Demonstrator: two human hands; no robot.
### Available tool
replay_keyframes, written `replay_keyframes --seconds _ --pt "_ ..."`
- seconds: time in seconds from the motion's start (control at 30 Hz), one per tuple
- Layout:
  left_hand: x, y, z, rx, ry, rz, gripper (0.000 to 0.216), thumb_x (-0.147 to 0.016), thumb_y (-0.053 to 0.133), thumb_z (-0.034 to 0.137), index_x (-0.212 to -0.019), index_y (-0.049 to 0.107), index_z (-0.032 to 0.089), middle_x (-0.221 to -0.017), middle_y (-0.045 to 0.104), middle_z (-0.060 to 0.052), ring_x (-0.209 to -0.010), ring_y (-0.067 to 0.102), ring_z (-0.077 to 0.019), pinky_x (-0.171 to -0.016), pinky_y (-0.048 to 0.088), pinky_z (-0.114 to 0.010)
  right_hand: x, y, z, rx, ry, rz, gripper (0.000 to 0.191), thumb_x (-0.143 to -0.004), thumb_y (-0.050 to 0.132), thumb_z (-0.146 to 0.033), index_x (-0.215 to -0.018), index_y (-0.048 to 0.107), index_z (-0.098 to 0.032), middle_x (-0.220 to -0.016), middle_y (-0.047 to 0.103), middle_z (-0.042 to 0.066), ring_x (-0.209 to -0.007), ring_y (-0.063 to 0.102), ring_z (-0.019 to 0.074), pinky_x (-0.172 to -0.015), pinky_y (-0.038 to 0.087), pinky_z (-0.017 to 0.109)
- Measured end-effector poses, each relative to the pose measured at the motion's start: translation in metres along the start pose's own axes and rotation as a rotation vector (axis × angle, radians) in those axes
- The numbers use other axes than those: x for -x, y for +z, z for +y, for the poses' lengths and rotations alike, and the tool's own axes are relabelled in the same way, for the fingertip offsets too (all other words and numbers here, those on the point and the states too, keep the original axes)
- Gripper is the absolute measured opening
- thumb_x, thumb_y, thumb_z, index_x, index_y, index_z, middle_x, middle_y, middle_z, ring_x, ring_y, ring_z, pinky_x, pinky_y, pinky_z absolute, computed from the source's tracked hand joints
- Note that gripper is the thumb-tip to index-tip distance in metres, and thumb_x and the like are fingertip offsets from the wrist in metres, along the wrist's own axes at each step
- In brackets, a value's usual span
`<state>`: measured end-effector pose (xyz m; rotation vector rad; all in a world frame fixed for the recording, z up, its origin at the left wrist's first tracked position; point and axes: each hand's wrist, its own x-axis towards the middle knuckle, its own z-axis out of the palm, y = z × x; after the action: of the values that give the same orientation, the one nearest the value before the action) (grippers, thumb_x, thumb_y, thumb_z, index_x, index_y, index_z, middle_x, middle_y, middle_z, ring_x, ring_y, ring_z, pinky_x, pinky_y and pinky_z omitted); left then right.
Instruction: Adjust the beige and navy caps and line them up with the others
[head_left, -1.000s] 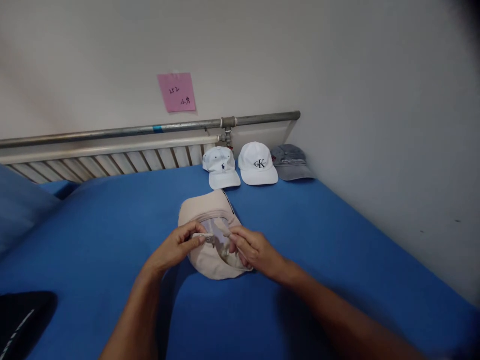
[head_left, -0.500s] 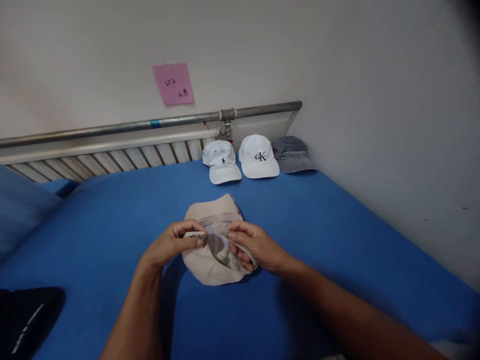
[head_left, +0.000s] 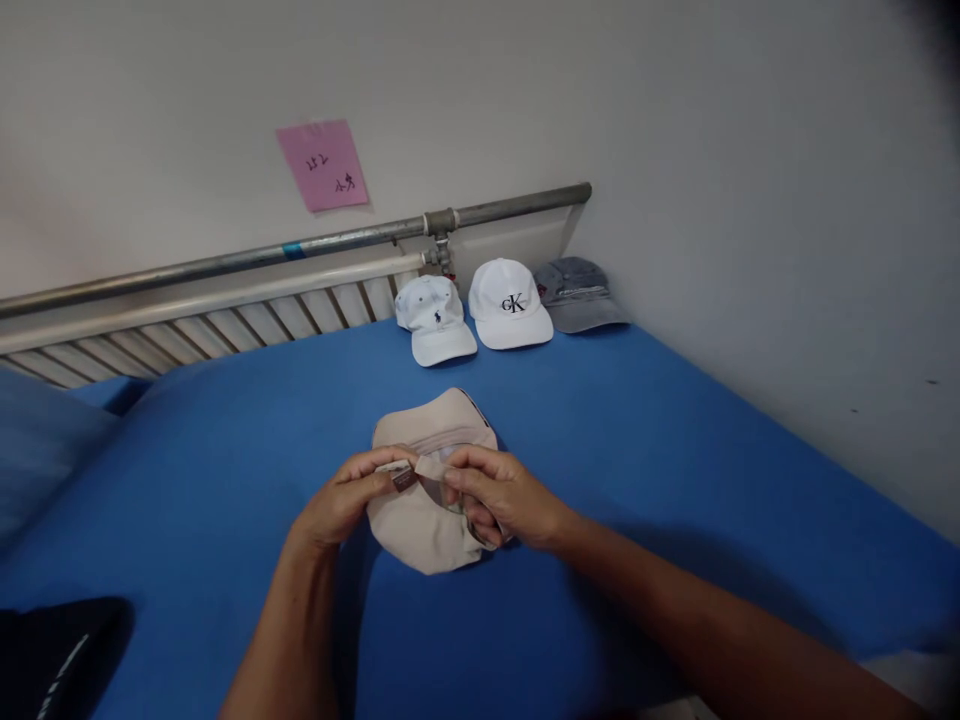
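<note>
A beige cap (head_left: 420, 520) lies on the blue sheet (head_left: 225, 450) with its back strap toward me. My left hand (head_left: 349, 495) pinches the strap end that carries the small metal buckle (head_left: 403, 478). My right hand (head_left: 504, 492) pinches the other strap end just right of the buckle. The two strap ends meet between my fingertips. Both hands rest over the cap's rear opening and hide most of it.
Three caps sit in a row by the far wall: a white cap with a small logo (head_left: 435, 318), a white cap with black letters (head_left: 511, 303), a grey cap (head_left: 577, 293). A pink note (head_left: 322, 165) hangs above a metal pipe (head_left: 300, 250). A black object (head_left: 52, 655) lies bottom left.
My two hands have come closer together, bringing the strap ends to meet at the buckle. The view has shifted slightly, so the far caps sit higher and more to the left.
</note>
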<state>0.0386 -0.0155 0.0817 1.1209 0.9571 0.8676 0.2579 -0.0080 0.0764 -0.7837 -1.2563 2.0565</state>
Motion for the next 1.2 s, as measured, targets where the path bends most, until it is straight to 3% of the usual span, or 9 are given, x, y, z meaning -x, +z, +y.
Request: replay_keyframes --seconds 0.13,0.27,0.37,0.97,1.2 --pt "-0.001 0.0022 -0.0001 0.04 -0.007 0.062 0.025 -0.07 0.078 0.033 -0.09 0.074 0.018 -0.082 0.068 -0.003 -0.07 0.059 -0.0116 -0.063 0.044 -0.019 -0.0014 0.0015 0.0022 0.012 -0.021 0.033 0.023 -0.085 0.059 -0.04 -0.079 0.056 -0.018 -0.043 0.043 -0.011 -0.028 0.039 0.0038 -0.03 0.033 0.015" --pt "-0.0029 0.0036 -0.0023 0.142 0.062 0.083 0.028 -0.066 0.081 0.029 -0.091 0.071 0.018 -0.076 0.07 -0.002 -0.061 0.06 -0.0104 -0.056 0.043 -0.018 -0.0023 0.0014 0.0017 -0.038 -0.082 0.067 0.02 -0.082 0.063 -0.037 -0.087 0.059 -0.018 -0.061 0.057 -0.007 -0.03 0.039 0.0009 -0.03 0.033 0.015" --pt "-0.0049 0.0034 -0.0038 0.198 0.121 0.071 0.027 -0.063 0.083 0.027 -0.084 0.069 0.016 -0.073 0.071 -0.003 -0.06 0.063 -0.0112 -0.054 0.045 -0.018 -0.003 0.0005 0.0017 -0.059 -0.07 0.081 0.021 -0.081 0.064 -0.035 -0.092 0.06 -0.017 -0.064 0.057 -0.007 -0.03 0.036 -0.0004 -0.029 0.031 0.014" --pt "-0.0071 0.0031 -0.0048 0.118 0.054 0.117 0.027 -0.06 0.085 0.032 -0.074 0.07 0.015 -0.062 0.069 0.0 -0.049 0.058 -0.008 -0.047 0.042 -0.016 -0.0007 0.0021 -0.0035 -0.018 0.032 -0.014 0.007 -0.084 0.058 -0.025 -0.082 0.058 -0.018 -0.051 0.047 -0.01 -0.029 0.035 0.0017 -0.028 0.029 0.014" --pt "-0.0071 0.0038 -0.005 0.098 0.042 0.101 0.027 -0.061 0.084 0.033 -0.074 0.07 0.015 -0.063 0.069 -0.001 -0.049 0.058 -0.0086 -0.047 0.041 -0.017 -0.0011 0.0018 -0.002 -0.02 0.035 -0.003 0.012 -0.082 0.061 -0.029 -0.081 0.058 -0.017 -0.051 0.047 -0.01 -0.029 0.035 0.0012 -0.028 0.028 0.014"
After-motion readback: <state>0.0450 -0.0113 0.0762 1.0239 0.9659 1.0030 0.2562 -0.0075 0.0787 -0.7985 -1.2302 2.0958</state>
